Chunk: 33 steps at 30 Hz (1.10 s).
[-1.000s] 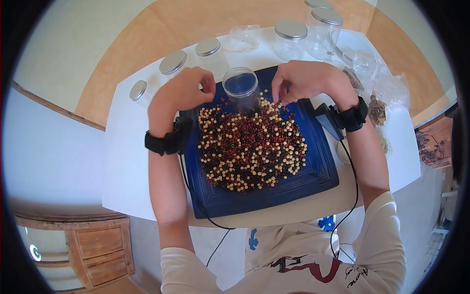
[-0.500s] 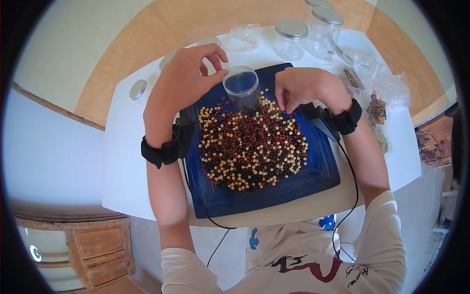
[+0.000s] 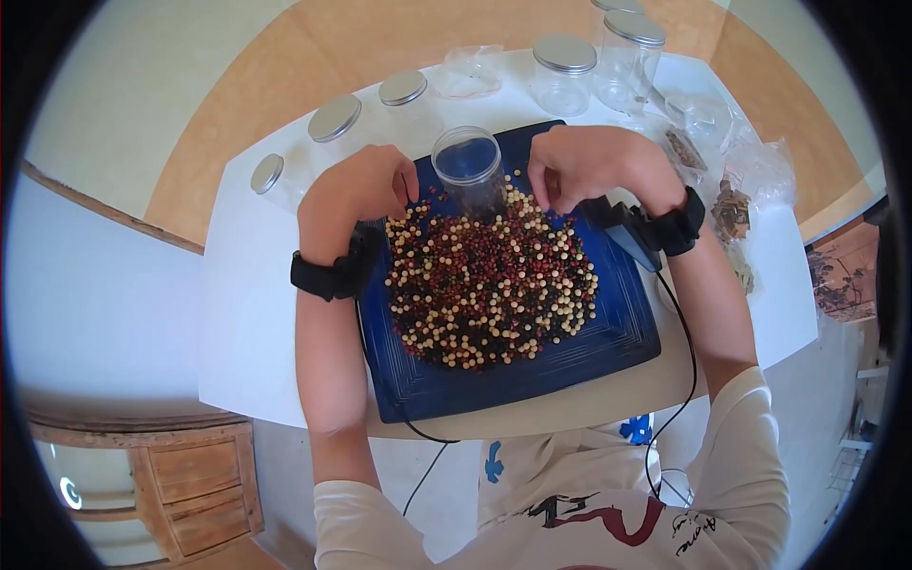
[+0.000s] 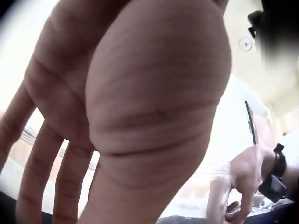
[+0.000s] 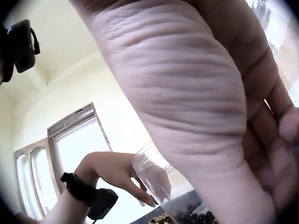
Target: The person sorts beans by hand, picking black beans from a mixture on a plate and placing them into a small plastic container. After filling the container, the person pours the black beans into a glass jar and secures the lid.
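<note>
Blue tray under both hands, head view, mixed beans heaped across it: cream, red, black. Clear open-mouthed jar stands between the hands, at the far edge of the heap. Left hand and right hand apart, one each side of the jar, fingers bent down to the heap's edges. Whether either pinches a bean, cannot tell. Beyond the left hand, on the white table, silver-lidded jars; more past the right hand. Outward of the right hand, plastic bags with brown contents.

Left wrist view: palm and thumb base fill most of it; longer fingers extend downward, tips out of sight.

Right wrist view: fingers partly curled, grip hidden; jar just beside the thumb, black beans at its lower end.
</note>
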Each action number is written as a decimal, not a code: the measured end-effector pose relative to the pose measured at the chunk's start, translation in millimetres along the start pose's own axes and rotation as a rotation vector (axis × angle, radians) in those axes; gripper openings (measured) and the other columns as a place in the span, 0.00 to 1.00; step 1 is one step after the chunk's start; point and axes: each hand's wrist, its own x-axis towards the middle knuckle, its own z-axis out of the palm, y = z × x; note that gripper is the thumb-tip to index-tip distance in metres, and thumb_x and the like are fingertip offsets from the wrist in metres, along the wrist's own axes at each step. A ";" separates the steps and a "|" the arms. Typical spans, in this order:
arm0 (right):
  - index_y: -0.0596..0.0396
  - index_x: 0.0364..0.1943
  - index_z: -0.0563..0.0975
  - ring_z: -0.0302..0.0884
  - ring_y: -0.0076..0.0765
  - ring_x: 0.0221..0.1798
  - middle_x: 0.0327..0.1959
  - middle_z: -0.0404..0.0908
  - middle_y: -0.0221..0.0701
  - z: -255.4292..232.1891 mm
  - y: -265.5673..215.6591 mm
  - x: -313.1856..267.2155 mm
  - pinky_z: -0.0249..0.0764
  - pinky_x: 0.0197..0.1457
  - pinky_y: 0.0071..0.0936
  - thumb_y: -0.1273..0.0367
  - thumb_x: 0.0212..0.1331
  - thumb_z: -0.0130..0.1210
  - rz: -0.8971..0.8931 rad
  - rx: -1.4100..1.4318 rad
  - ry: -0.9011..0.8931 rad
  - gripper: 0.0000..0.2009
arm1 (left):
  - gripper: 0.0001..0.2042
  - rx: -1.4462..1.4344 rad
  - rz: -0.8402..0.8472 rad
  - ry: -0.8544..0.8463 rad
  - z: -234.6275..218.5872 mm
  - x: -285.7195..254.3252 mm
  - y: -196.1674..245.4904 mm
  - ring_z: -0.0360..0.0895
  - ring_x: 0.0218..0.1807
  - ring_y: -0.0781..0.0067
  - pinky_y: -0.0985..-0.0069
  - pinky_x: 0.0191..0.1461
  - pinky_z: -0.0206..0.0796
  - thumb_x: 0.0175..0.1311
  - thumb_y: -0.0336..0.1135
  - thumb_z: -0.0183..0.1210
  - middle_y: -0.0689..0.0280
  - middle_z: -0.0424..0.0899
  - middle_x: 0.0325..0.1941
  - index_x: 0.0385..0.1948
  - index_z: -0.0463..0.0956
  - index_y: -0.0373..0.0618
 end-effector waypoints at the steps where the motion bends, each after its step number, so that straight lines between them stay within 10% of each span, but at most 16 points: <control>1: 0.55 0.35 0.90 0.90 0.33 0.37 0.32 0.92 0.32 -1.8 3.0 0.7 0.80 0.39 0.30 0.73 0.48 0.71 -0.029 0.019 0.016 0.08 | 0.12 0.000 -0.001 0.000 0.0 0.7 2.7 0.87 0.41 0.61 0.64 0.42 0.77 0.46 0.26 0.75 0.65 0.91 0.36 0.35 0.88 0.46; 13: 0.55 0.42 0.86 0.81 0.30 0.28 0.39 0.89 0.29 -24.4 -21.7 -7.4 0.77 0.35 0.31 0.71 0.58 0.65 -0.208 0.224 0.577 0.09 | 0.12 0.046 -0.110 -0.135 4.4 10.6 5.8 0.88 0.39 0.61 0.64 0.39 0.77 0.42 0.23 0.74 0.65 0.92 0.33 0.31 0.91 0.49; 33: 0.54 0.46 0.86 0.83 0.33 0.31 0.36 0.88 0.32 -13.8 -28.4 6.5 0.78 0.37 0.31 0.68 0.66 0.66 -0.265 0.269 0.667 0.09 | 0.06 0.059 -0.090 -0.152 4.8 7.0 11.2 0.88 0.35 0.60 0.65 0.39 0.77 0.48 0.33 0.72 0.62 0.91 0.30 0.30 0.92 0.53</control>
